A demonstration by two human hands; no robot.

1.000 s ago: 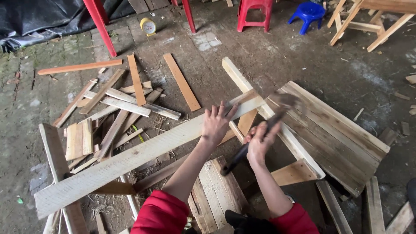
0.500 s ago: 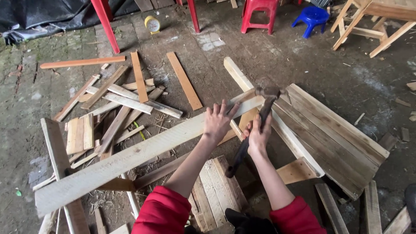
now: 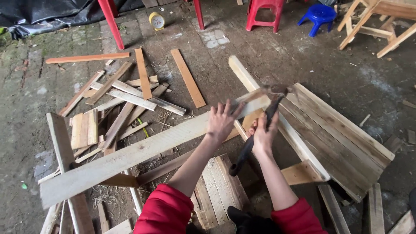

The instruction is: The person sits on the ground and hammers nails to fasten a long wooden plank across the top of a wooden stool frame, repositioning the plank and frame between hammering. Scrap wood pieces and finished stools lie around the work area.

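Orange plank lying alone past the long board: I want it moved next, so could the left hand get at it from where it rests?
Probably, with a stretch: left hand rests on the long board; bare floor surrounds the orange plank.

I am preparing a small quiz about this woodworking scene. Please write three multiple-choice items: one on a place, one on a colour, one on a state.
1. Where does the left hand rest?
A. on the long pale plank
B. on the blue stool
C. on the round yellow object

2. What colour is the small stool at the top right?
A. green
B. blue
C. white

3. How does the right hand stand?
A. open and empty
B. flat on the ground
C. shut on the hammer

Answers:
1 A: the spread fingers press on the long pale plank.
2 B: its seat and legs are plainly blue.
3 C: the hand grips the dark handle of the hammer, whose head is by the plank's end.
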